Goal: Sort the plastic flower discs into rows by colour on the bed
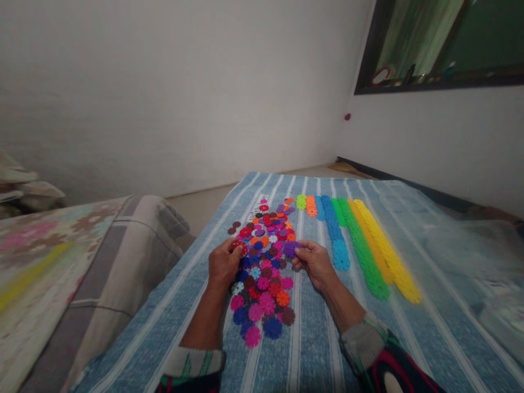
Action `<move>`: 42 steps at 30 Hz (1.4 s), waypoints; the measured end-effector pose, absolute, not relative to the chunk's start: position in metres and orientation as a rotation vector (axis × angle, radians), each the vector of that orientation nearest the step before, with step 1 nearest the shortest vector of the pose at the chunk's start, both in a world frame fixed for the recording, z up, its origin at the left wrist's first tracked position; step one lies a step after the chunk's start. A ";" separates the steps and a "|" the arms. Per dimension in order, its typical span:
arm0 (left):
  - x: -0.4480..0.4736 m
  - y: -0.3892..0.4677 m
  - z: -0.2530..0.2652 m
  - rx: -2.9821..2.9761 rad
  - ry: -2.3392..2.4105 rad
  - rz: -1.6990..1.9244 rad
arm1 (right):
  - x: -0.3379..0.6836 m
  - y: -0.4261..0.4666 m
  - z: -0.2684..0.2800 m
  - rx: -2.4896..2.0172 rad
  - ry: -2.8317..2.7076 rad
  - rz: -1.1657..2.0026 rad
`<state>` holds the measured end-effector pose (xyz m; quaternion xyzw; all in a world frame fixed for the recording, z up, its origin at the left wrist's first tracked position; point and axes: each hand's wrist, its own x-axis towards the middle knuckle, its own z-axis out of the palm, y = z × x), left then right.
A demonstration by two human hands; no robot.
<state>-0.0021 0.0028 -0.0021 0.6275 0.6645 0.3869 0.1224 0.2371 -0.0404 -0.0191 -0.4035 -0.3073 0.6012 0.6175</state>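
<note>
A heap of flower-shaped plastic discs in pink, red, orange, purple, blue and brown lies loose on the striped cloth. At the heap's left edge, my left hand has its fingers closed on a red disc. On the other side, my right hand pinches a purple disc between thumb and fingers. Right of the heap, discs are laid in overlapping rows by colour: a blue row, a green row, an orange-yellow row and a yellow row.
Short lime and orange rows lie at the back. Clear plastic bags cover the cloth's right side. A cloth-covered bed or seat stands at left. White walls rise behind, with a window at upper right.
</note>
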 end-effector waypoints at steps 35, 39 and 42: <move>0.000 -0.001 -0.002 1.990 2.079 0.947 | 0.239 -0.039 -0.022 -0.995 -0.619 1.197; 0.003 -0.001 0.000 2.113 2.141 0.951 | 0.239 -0.039 -0.022 -0.986 -0.604 1.206; 0.015 0.002 0.005 2.184 2.091 0.893 | 0.238 -0.039 -0.021 -0.982 -0.605 1.213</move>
